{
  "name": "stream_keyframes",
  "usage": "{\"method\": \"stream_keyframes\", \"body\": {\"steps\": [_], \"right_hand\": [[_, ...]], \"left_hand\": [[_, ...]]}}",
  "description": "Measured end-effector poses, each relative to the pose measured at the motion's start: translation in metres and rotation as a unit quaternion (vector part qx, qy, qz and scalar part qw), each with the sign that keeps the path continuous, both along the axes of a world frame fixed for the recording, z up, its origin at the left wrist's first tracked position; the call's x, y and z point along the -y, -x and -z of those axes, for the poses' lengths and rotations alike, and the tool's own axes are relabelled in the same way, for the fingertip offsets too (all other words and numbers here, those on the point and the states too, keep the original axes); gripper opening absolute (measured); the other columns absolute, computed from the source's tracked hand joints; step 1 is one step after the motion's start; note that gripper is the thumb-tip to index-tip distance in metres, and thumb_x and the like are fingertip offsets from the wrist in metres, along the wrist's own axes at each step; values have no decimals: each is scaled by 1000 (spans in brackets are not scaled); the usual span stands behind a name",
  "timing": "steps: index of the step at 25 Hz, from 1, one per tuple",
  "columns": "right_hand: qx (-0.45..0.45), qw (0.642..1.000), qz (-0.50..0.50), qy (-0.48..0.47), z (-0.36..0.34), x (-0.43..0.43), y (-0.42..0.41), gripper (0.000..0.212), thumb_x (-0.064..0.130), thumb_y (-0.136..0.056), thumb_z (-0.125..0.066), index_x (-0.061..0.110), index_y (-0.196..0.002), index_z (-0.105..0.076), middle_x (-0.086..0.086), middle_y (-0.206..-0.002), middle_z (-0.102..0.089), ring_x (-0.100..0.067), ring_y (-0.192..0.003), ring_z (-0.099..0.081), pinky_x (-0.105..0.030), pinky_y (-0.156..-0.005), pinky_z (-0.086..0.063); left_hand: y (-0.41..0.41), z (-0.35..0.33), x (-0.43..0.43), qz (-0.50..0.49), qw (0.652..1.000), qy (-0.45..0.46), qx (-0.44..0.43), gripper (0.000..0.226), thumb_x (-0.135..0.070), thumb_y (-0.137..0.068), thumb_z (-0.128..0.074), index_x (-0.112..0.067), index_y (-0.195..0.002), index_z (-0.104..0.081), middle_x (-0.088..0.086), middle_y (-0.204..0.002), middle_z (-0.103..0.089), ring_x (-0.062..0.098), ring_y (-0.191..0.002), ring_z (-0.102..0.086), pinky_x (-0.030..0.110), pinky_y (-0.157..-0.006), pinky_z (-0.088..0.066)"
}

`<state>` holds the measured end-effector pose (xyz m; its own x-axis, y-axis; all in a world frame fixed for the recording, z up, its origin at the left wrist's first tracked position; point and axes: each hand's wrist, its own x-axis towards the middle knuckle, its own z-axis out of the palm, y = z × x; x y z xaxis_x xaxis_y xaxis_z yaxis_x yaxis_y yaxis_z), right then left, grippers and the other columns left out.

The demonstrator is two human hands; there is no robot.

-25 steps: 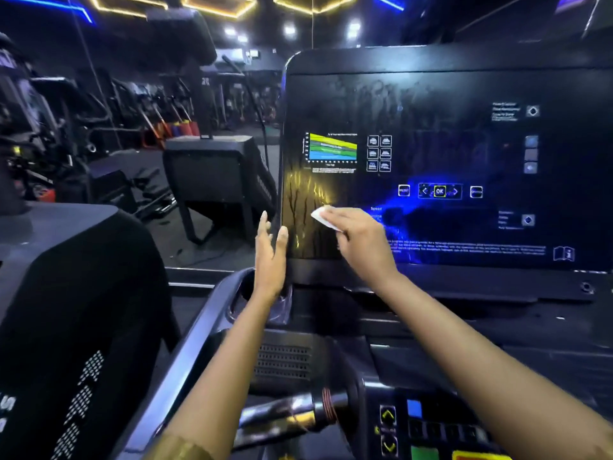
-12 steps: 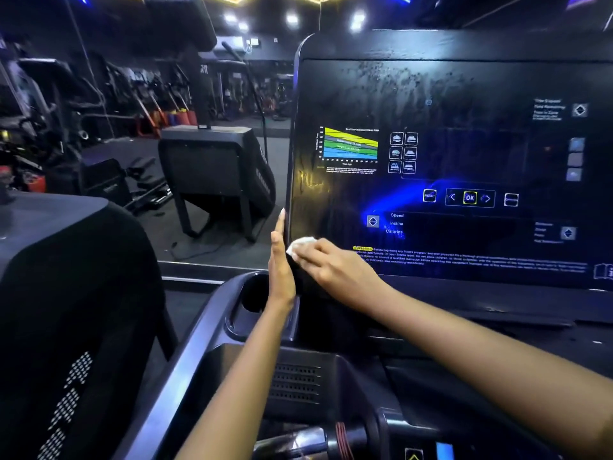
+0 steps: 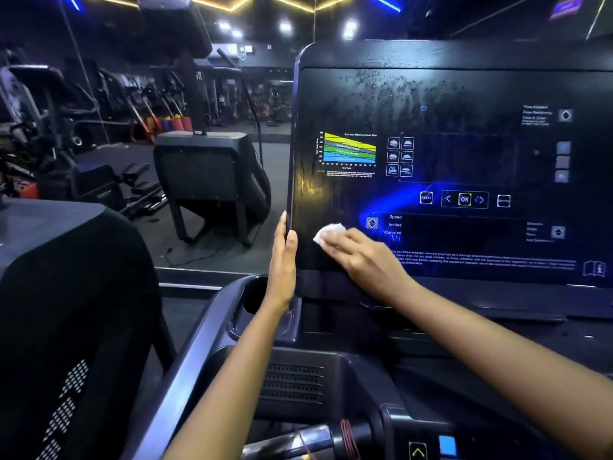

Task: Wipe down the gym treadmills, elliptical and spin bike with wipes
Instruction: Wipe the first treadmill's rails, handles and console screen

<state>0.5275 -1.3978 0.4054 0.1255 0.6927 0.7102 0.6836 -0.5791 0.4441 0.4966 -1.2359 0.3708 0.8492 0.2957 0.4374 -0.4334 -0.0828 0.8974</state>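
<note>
Glossy smeared console (image 3: 464,94), crumpled wipe (image 3: 328,232) under right hand (image 3: 365,260)

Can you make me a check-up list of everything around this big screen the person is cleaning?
Surface: console panel dark, with droplets and streaks across its top.
Job's things: white wipe crumpled, on the panel's lower left.
Clutter: nothing seen.
Hands: left hand flat against the panel's left edge; right hand has its fingers curved over the wipe, pressing it.
Cables: floor cable under the neighbouring machine; red cord wound on the bar below.
Surroundings: dim gym, other machines, ceiling light strips.
</note>
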Motion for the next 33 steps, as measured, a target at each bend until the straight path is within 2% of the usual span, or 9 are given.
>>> {"method": "stream_keyframes", "body": {"steps": [5,9,11,14,19,23,26,28,33], "right_hand": [[-42,998,-51,13,17,15,11,31,9,-86,-48,12,-108,-70,1,-109,-68,-15,-94,-52,-25,-49,-53],[-44,990,-58,-125,-68,-10,-26,34,-3,-80,-65,12,-110,-69,0,-111,-67,-21,-97,-62,-32,-72,-56],[-42,988,-30,-147,-112,-32,-47,32,-2,-78,-61,9,-107,-69,-4,-107,-68,-26,-93,-63,-36,-65,-57],[-25,994,6,-105,-122,-56,-55,28,6,-79,-51,3,-101,-68,-9,-99,-68,-28,-83,-63,-35,-49,-55],[47,999,-9,22,-52,-42,-13,36,14,-82,-42,11,-102,-71,1,-100,-68,-12,-86,-55,-19,-45,-44],[21,996,-86,23,-54,-36,-26,33,13,-83,-46,12,-104,-71,1,-103,-70,-18,-87,-65,-22,-50,-52],[0,994,-71,-88,-117,-43,-58,32,7,-81,-53,13,-107,-70,-4,-106,-70,-23,-92,-65,-30,-64,-57],[7,990,-30,-141,-163,-50,-77,30,11,-81,-50,13,-103,-71,-5,-102,-71,-25,-89,-65,-33,-60,-57],[-6,993,54,-101,-207,-66,-106,25,7,-85,-47,8,-103,-65,-6,-103,-66,-28,-93,-56,-39,-58,-54]], "left_hand": [[-10,-22,-4,-25,999,-1,-33,55,-48,-98,-26,-29,-150,-21,-9,-156,-23,-2,-133,-25,21,-109,-19],[-25,-44,0,-36,999,5,-4,71,-68,-90,-25,-29,-150,-25,-11,-153,-29,2,-138,-27,21,-111,-20],[-26,-46,5,-43,999,11,-6,73,-72,-88,-21,-30,-149,-27,-17,-148,-32,1,-138,-27,12,-105,-19],[-24,-43,6,-63,998,-3,13,101,-93,-68,-16,-32,-147,-32,-23,-141,-35,-12,-126,-29,-6,-93,-19],[-27,-42,4,-57,998,20,6,116,-101,-53,-18,-34,-146,-34,-12,-139,-46,1,-127,-40,13,-101,-27],[-24,-42,3,-45,999,13,-2,102,-95,-61,-24,-38,-145,-31,-22,-134,-41,-4,-127,-38,1,-96,-26],[-32,-54,-4,-18,1000,-23,9,80,-85,-71,-24,-47,-142,-23,-36,-141,-25,-14,-132,-23,17,-113,-15],[-38,-70,-6,-8,999,-42,5,64,-78,-77,-23,-55,-137,-16,-44,-136,-19,-9,-134,-20,20,-111,-14],[-40,-80,1,-58,996,-66,3,67,-77,-82,-18,-49,-143,-12,-20,-142,-37,4,-127,-36,17,-93,-24]]}}
